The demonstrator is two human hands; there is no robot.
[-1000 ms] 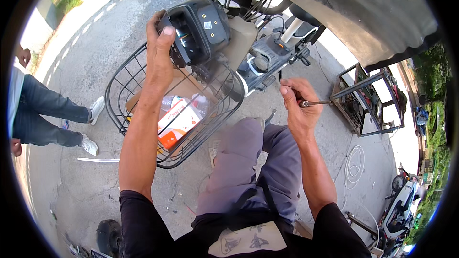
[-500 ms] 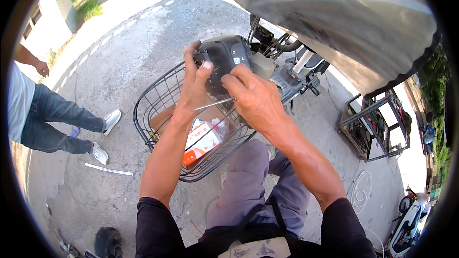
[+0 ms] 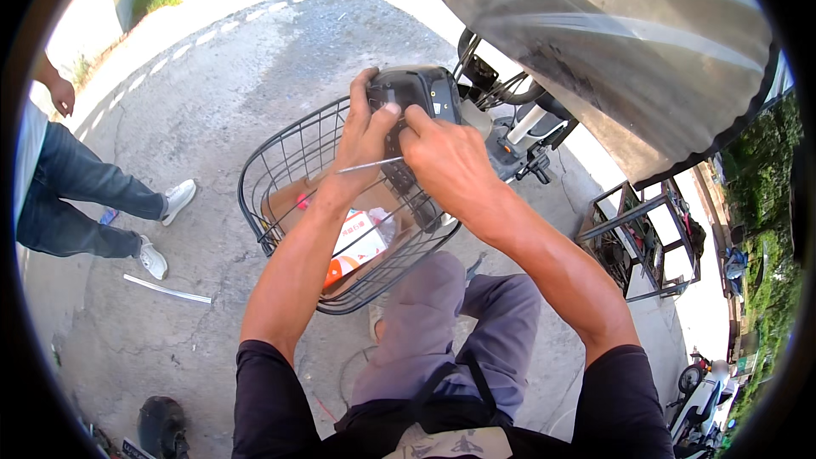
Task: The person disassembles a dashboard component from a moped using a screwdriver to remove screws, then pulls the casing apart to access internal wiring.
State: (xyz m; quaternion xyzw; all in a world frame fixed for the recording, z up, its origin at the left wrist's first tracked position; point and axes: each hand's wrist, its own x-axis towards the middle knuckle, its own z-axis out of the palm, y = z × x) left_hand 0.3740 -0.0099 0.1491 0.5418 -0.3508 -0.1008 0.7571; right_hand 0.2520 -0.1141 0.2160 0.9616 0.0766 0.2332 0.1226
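Note:
A dark plastic housing (image 3: pixel 416 85) with glossy panels stands at the front of a two-wheeled vehicle, above its wire basket (image 3: pixel 255 172). My left hand (image 3: pixel 364 132) grips the housing's left side, fingers over the far edge and thumb on the near face. My right hand (image 3: pixel 449 151) is closed, its thumb and forefinger pressed against the housing near my left thumb. From the right fist a thin metal shaft (image 3: pixel 367 166), like a screwdriver's, sticks out to the left over the basket; its handle is hidden. Whatever the right fingertips pinch cannot be made out.
A cardboard box (image 3: pixel 285 204) with a white and orange packet (image 3: pixel 364 238) lies in the basket. A person in jeans (image 3: pixel 93 183) stands at left. A grey cover (image 3: pixel 612 42) hangs over the upper right, above a metal rack (image 3: pixel 642 238). A white strip (image 3: pixel 167 289) lies on the ground.
My view has shifted slightly, and the housing sits a little farther right in it. My right thumb and forefinger have drawn closer together at the housing. The left hand keeps its grip.

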